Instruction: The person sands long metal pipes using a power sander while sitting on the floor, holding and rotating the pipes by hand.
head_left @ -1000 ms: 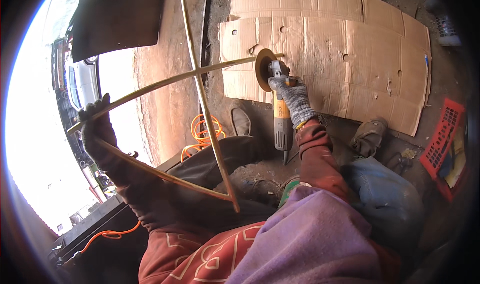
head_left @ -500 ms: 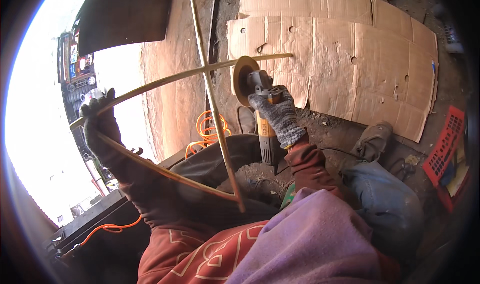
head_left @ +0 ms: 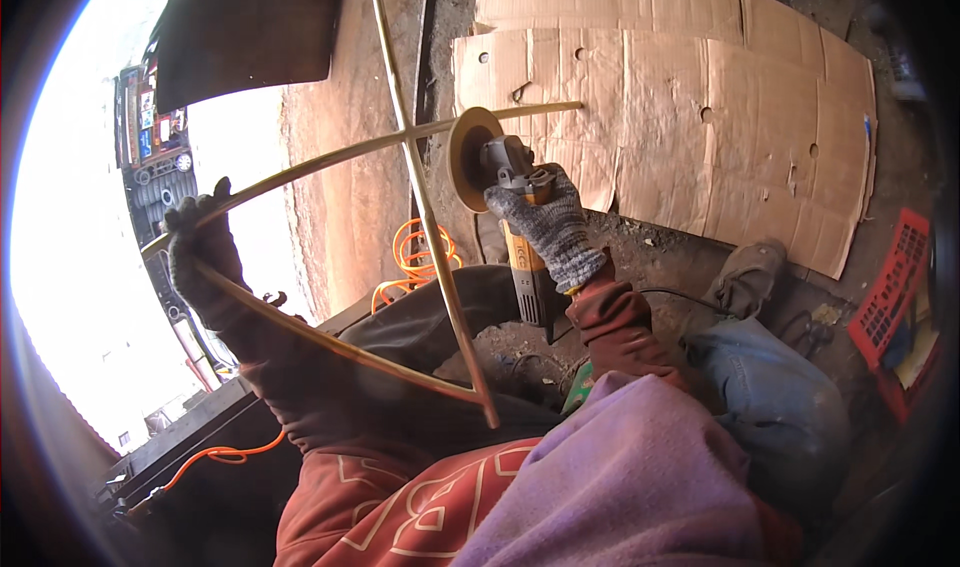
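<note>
My left hand, in a dark glove, is closed round the left end of a thin brass-coloured metal frame. Its bars cross near the upper middle, and another bar runs from beside this hand to a lower joint above my lap. In a grey knitted glove, my right hand grips a yellow and dark angle grinder by the body near its head. The grinder's round disc overlaps the crossbar just right of the crossing. Whether disc and bar touch, I cannot tell.
Cardboard sheets lie on the ground ahead. A red perforated crate stands at the right. An orange cord is coiled behind the frame, and a dark panel is at the upper left. My shoe is at the right.
My right hand and the grinder have shifted slightly left, bringing the disc nearer the bars' crossing. The long bar's far end has dipped a little; my left hand keeps its hold.
</note>
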Action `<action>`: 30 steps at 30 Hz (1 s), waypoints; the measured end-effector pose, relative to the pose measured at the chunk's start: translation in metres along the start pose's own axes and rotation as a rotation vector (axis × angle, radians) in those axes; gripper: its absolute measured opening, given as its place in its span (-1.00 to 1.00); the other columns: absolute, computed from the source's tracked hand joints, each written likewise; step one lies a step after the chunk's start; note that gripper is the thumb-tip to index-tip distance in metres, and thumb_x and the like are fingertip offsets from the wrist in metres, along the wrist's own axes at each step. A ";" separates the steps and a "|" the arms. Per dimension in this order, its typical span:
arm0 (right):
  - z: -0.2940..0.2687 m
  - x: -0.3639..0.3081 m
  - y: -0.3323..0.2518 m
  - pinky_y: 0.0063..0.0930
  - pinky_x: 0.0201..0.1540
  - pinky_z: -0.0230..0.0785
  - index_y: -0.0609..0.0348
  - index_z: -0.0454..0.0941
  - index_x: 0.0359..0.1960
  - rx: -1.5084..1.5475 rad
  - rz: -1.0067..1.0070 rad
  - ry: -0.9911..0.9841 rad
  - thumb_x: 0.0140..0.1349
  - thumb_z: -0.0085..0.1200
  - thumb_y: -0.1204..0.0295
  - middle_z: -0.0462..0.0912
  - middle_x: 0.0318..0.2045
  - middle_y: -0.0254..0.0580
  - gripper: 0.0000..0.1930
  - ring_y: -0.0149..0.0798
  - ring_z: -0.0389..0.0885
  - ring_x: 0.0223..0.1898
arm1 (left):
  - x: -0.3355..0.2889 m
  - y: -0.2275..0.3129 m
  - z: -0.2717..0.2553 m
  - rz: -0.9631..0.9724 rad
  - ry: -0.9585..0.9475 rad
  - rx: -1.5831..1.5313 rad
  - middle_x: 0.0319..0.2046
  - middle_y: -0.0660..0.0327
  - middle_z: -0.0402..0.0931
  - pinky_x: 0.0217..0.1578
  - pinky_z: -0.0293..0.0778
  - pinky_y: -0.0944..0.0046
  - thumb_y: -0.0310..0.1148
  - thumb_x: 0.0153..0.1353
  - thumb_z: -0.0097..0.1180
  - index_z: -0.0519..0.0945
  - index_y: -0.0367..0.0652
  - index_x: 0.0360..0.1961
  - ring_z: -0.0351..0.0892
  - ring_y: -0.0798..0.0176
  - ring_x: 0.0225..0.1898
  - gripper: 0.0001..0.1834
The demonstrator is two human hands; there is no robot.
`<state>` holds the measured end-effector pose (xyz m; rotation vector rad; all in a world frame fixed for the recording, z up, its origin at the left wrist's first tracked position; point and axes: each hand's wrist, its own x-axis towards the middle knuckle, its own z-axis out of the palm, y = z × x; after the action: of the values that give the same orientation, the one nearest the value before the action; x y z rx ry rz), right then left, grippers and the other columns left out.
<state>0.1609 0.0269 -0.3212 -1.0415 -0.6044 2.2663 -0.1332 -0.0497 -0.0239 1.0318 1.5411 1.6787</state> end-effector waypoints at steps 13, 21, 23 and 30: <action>0.002 -0.006 0.014 -0.51 -0.29 0.53 0.13 0.38 -0.18 0.020 0.058 0.001 -0.04 0.45 0.40 0.63 -0.31 -0.28 -0.53 -0.46 0.61 -0.35 | 0.003 -0.010 0.016 0.001 0.267 0.239 -0.42 0.27 0.57 -0.28 0.35 0.19 -0.19 0.29 0.08 0.63 -0.11 -0.32 0.56 0.25 -0.38 -0.77; -0.001 -0.002 0.016 -0.54 -0.39 0.53 0.11 0.40 -0.13 0.055 0.021 -0.012 -0.04 0.45 0.46 0.63 -0.34 -0.28 -0.52 -0.45 0.61 -0.43 | -0.001 -0.001 -0.043 -0.044 -0.035 -0.009 -0.15 0.06 0.53 0.37 -0.04 -0.33 -0.47 0.17 0.04 0.57 -0.21 -0.18 0.52 0.04 0.01 -0.80; -0.013 0.004 0.019 -0.54 -0.35 0.53 0.11 0.41 -0.15 0.061 0.117 0.004 -0.04 0.44 0.46 0.64 -0.32 -0.27 -0.54 -0.44 0.63 -0.40 | -0.003 -0.003 -0.047 -0.034 0.022 -0.028 -0.13 0.05 0.54 0.37 -0.05 -0.33 -0.46 0.17 0.04 0.58 -0.21 -0.16 0.52 0.02 0.03 -0.79; 0.022 -0.017 -0.012 -0.48 -0.19 0.51 0.17 0.38 -0.12 -0.061 -0.057 -0.128 -0.07 0.48 0.36 0.62 -0.24 -0.23 -0.45 -0.47 0.59 -0.25 | -0.002 -0.004 -0.033 -0.021 -0.133 -0.056 -0.02 0.02 0.54 0.39 -0.08 -0.36 -0.46 0.19 0.05 0.61 -0.18 -0.06 0.48 -0.02 0.13 -0.71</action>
<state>0.1560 0.0206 -0.2917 -0.9003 -0.7518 2.2897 -0.1609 -0.0669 -0.0280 1.0720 1.4077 1.5957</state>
